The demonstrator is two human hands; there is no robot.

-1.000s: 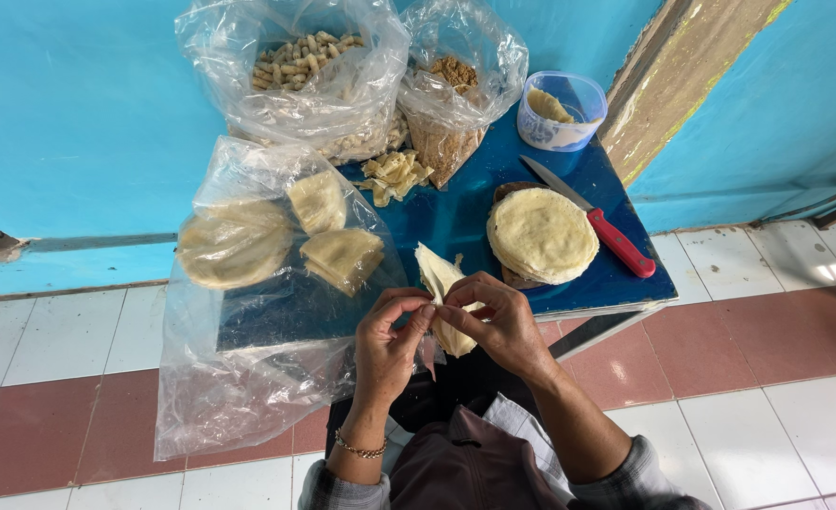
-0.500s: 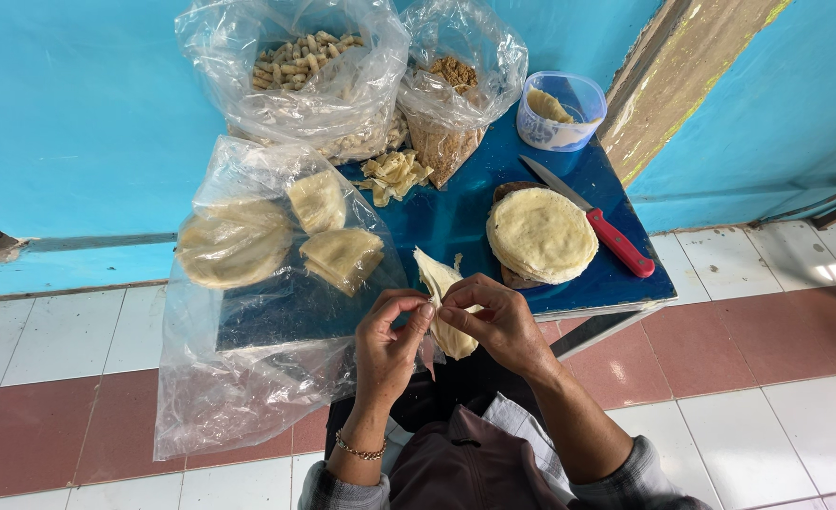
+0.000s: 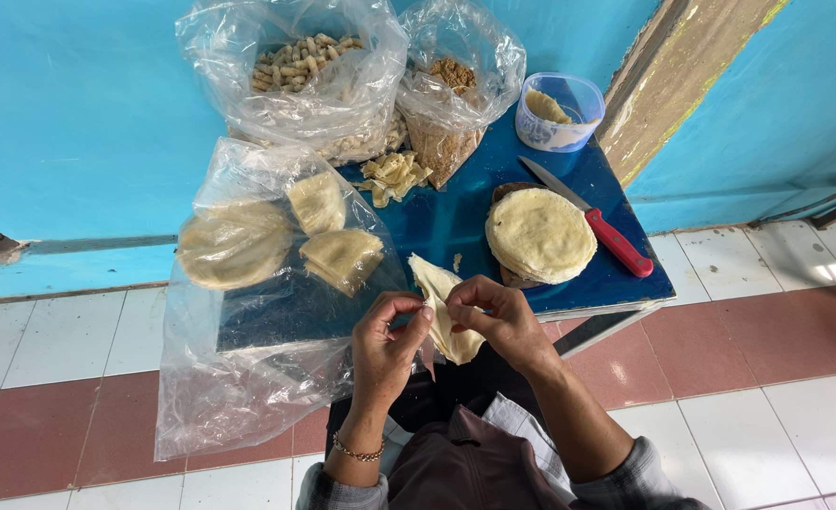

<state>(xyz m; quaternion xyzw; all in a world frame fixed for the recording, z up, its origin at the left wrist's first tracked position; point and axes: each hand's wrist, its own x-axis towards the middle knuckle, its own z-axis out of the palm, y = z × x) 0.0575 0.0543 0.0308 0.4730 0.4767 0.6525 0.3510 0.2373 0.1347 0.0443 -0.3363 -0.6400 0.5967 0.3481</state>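
Note:
Both of my hands pinch one thin, pale folded dough sheet (image 3: 440, 304) in front of the blue table's near edge. My left hand (image 3: 387, 348) grips its left edge with thumb and fingers. My right hand (image 3: 495, 319) holds the right side, fingers curled over it. The sheet points up and away from me, its lower end hanging between my hands. Just beyond my right hand lies a round stack of flat dough sheets (image 3: 540, 233) on a dark board.
A red-handled knife (image 3: 599, 221) lies right of the stack. A clear plastic sheet (image 3: 248, 378) holds round and folded dough pieces (image 3: 341, 255). Two open bags of filling (image 3: 309, 66) and a small plastic tub (image 3: 558, 111) stand at the back against the blue wall. Dough scraps (image 3: 392, 176) lie mid-table (image 3: 446, 217).
My fingers have shifted a little on the dough sheet, and the hands sit slightly apart. Everything on the table is where it was.

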